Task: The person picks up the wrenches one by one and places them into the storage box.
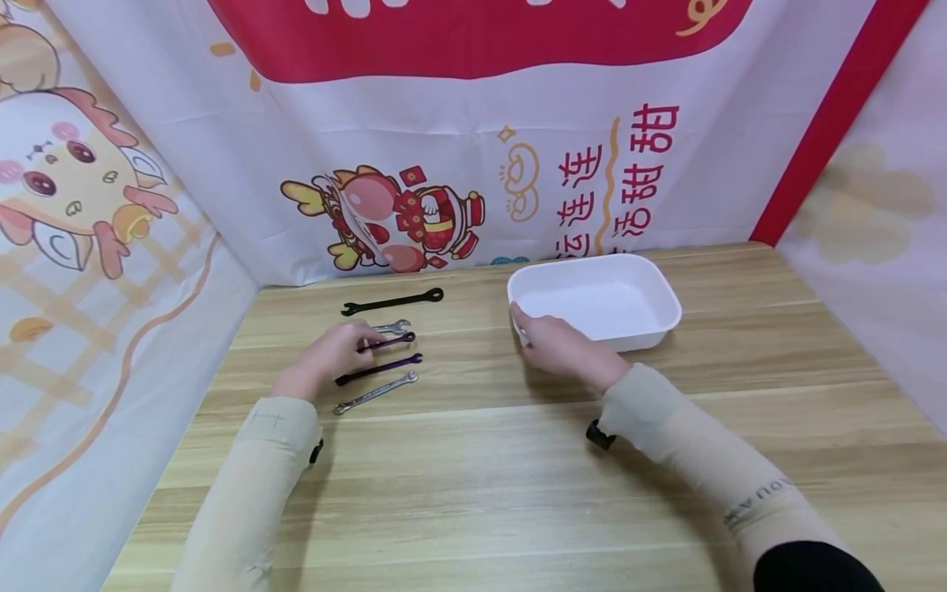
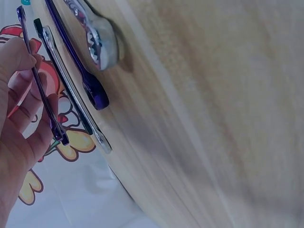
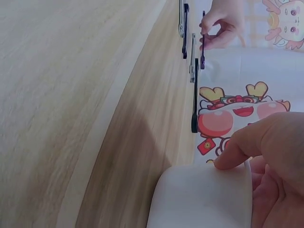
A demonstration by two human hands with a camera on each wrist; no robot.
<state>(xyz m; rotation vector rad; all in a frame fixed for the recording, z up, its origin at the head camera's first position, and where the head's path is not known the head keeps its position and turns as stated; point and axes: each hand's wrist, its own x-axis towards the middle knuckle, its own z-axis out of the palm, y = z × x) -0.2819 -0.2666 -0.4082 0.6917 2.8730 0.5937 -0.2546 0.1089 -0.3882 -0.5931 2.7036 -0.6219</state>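
Note:
Between the thumb and fingers of my left hand (image 1: 331, 358) is a slim purple combination wrench (image 2: 42, 92), raised off the table in the left wrist view. Under and around it lie a black wrench (image 1: 392, 302) at the back, a silver wrench (image 1: 398, 327) partly covered by the hand, another purple wrench (image 1: 379, 369) and a silver wrench (image 1: 376, 394) nearest me. My right hand (image 1: 555, 345) grips the left end of a white plastic bin (image 1: 644, 339), thumb on the outer wall (image 3: 204, 194) and fingers mostly hidden behind the rim.
The wood-grain table (image 1: 473, 485) runs back to a printed cloth backdrop (image 1: 459, 123). Cloth side walls (image 1: 185, 345) stand at left and right. The bin sits at the back right, with bare tabletop between it and the wrenches.

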